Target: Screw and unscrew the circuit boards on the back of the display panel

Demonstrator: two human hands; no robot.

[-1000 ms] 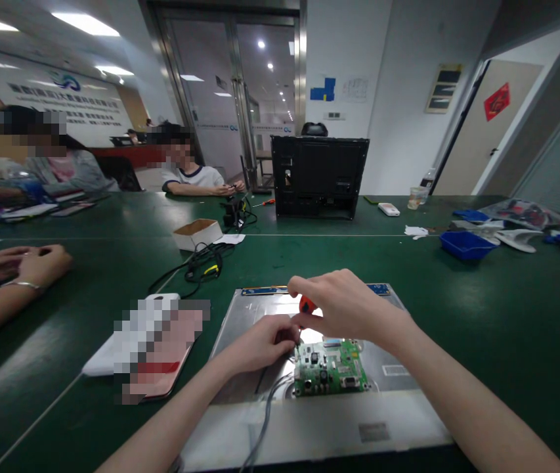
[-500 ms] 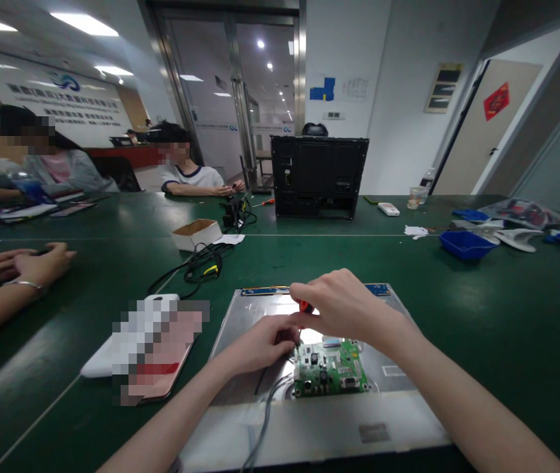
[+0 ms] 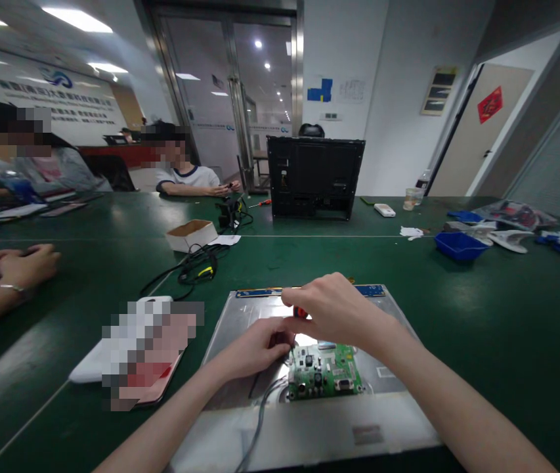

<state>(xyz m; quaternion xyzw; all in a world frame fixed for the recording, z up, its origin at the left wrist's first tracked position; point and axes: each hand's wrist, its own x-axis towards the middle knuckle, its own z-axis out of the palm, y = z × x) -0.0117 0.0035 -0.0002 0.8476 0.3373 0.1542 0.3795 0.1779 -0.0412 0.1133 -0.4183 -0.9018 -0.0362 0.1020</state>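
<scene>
Head view: green circuit board lying on a metal panel.
From my remote seat I see the right hand curled closed around a red-handled tool; the left hand is half curled beside the board's far left corner, its grip, if any, hidden. I judge the board light, stiff and fragile, best held by its edges.

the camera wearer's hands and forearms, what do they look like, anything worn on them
The left hand and right hand are gloveless; no ring, watch or bracelet shows. The forearms are slim and bare, with no sleeve in view.
</scene>
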